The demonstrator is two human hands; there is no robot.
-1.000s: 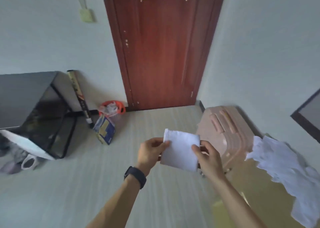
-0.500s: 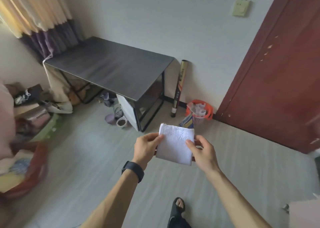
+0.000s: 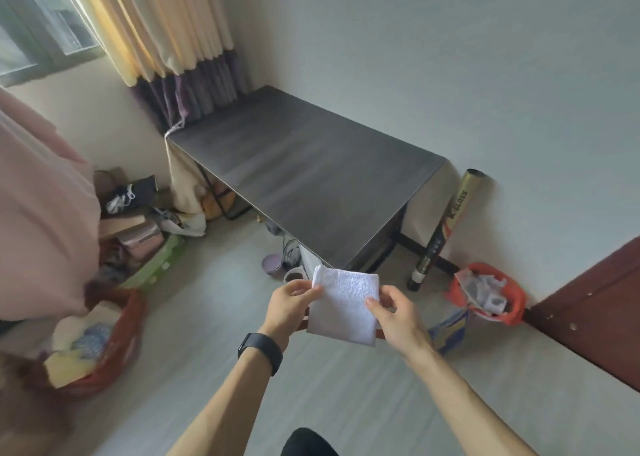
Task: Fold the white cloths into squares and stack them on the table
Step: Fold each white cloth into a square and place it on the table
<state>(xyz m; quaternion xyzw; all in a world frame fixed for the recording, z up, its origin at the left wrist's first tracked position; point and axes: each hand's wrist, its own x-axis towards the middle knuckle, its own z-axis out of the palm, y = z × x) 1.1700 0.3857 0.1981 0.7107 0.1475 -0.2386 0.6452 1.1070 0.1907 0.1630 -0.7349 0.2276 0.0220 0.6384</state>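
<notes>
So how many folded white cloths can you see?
1. The white cloth is pinched between the left hand and right hand, in the air before the table. More may lie out of view.

Small room, pale plain walls (image 3: 450, 57) and a light grey floor (image 3: 346, 386) with faint plank lines. The dark desk (image 3: 311, 164) has its long back edge against the wall, and its top catches a soft sheen. By its far left corner hangs a striped curtain (image 3: 166, 32), cream and yellow with purple at the bottom, next to a window (image 3: 38, 29) letting in daylight. A gold-and-black tube (image 3: 446, 223) leans on the wall just off the desk's right end. Near it there's an orange bin (image 3: 516, 303), then a dark red door (image 3: 595, 317). A clutter pile (image 3: 138, 227) sits on the floor left of the desk.
</notes>
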